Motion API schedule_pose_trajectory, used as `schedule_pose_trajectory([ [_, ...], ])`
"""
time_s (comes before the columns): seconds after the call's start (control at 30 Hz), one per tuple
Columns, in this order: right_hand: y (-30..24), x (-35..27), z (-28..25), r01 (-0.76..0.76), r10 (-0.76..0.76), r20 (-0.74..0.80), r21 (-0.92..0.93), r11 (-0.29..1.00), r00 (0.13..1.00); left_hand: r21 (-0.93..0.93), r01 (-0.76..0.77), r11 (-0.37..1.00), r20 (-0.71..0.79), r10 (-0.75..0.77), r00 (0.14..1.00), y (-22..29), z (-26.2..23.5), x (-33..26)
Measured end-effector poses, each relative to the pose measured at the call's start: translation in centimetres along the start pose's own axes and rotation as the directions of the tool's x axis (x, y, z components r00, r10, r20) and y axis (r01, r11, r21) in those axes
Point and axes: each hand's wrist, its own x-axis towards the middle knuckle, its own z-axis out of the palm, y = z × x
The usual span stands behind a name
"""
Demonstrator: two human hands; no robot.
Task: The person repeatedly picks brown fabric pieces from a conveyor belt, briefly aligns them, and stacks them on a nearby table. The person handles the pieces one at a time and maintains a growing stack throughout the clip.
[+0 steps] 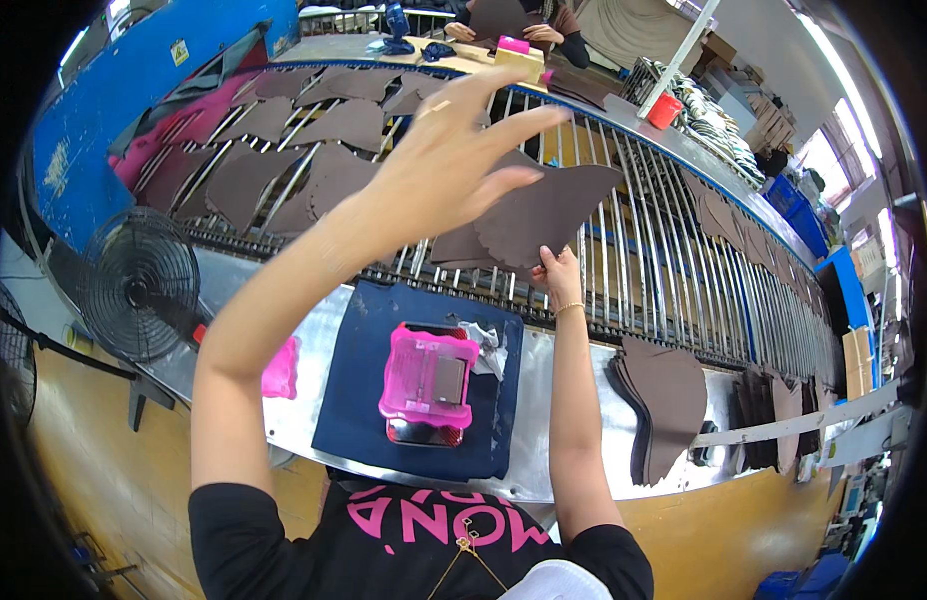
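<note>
My right hand pinches the lower edge of a dark brown cut sheet piece, with a curved outline and a pointed corner. That piece is held up over the metal-rod conveyor. My left hand is raised above the conveyor, its fingers spread and nothing in them; it covers part of the piece from view. More brown pieces of the same sort lie in rows on the rods to the left. Another brown piece rests beneath the held one.
In front of me a pink clear-lidded box sits on a dark blue cloth. Stacked brown pieces lie to its right. A black fan stands left, before a blue machine. Across the conveyor, another person's hands show.
</note>
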Motion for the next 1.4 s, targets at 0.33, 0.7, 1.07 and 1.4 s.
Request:
schedule_pose_trajectory([
  [0.33, 1.7, 7.3, 2.5, -0.219, 0.219, -0.009, -0.075, 0.973, 0.976, 0.049, 0.629, 0.776, 0.133, -0.629, 0.766, 1.0, -9.5, -16.7],
  [0.7, -2.3, -2.3, -3.6, -0.019, -0.006, -0.111, -0.230, 0.973, 0.994, 0.005, 0.802, 0.597, 0.081, -0.800, 0.595, 1.9, -9.7, -21.3],
  [1.07, -0.6, -25.7, -24.3, -0.838, -0.315, -0.872, -0.463, 0.288, 0.374, -0.218, 0.773, 0.595, 0.252, -0.731, 0.634, 1.1, -4.3, -21.5],
  [1.4, -0.9, -26.5, -25.7, -0.824, -0.204, -0.937, -0.347, 0.448, 0.284, -0.261, 0.760, 0.595, 0.269, -0.711, 0.649, 2.4, -3.6, -20.8],
])
